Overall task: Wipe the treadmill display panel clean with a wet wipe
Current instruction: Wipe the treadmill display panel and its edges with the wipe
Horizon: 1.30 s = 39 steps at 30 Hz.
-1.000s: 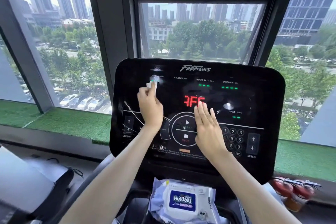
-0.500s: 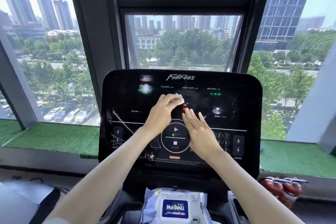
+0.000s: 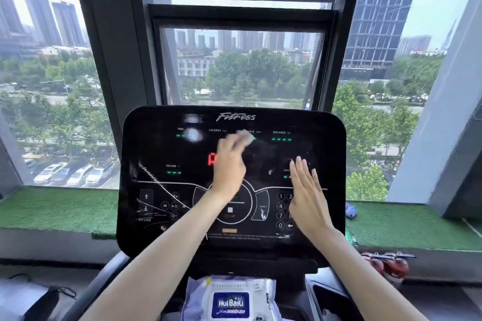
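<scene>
Left hand (image 3: 230, 161) presses the wet wipe (image 3: 246, 135) on the display panel (image 3: 161, 148); right hand (image 3: 309, 199) lies flat, empty.

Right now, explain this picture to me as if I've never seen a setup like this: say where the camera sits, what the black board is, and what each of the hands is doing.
The camera is worn on the person's head, so you look forward and down along both bare arms. The black board is a treadmill display panel, standing in front of big windows onto a city. It shows green readouts, a red figure partly hidden by the hand, a round start and stop control, and a number keypad. The left hand presses a small white wet wipe against the upper middle of the panel; it looks blurred, which suggests motion. The right hand lies flat and open on the keypad side, holding nothing. Below the panel sits a pack of wet wipes with a blue label.
</scene>
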{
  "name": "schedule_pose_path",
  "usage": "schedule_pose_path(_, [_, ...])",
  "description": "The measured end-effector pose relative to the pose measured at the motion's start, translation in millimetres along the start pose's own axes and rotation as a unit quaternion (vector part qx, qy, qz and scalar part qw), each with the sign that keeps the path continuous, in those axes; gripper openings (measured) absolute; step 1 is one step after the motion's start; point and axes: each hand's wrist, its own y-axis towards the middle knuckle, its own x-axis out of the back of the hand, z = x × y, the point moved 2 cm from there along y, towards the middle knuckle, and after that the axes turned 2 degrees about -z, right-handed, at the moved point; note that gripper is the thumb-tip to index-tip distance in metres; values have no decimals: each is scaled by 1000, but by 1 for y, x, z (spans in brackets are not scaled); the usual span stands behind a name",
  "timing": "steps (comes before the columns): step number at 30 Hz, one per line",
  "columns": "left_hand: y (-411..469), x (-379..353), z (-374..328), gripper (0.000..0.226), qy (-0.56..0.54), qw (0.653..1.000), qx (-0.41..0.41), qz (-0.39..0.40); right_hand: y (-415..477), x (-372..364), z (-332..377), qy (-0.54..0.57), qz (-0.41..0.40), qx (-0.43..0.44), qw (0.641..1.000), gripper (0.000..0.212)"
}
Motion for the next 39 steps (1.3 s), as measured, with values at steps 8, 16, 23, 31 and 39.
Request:
schedule_pose_path(8, [12,5,19,52,-39,994,85,-61,2,-2,-3,-14,19,22,999,82])
schedule_pose_path(16, [7,-6,6,50,-29,989,-86,114,0,-5,-6,-41,37,19,998,87])
schedule_pose_path(23, [-30,-12,-9,59,13,929,-251,274,-1,0,-5,-34,27,27,999,83])
schedule_pose_path(31, [-41,-11,-18,56,22,948,-231,220,1,-4,-5,-24,15,26,999,81])
schedule_pose_path(39, [-29,-5,-9,50,21,992,-99,76,1,-4,-6,-18,13,25,999,84])
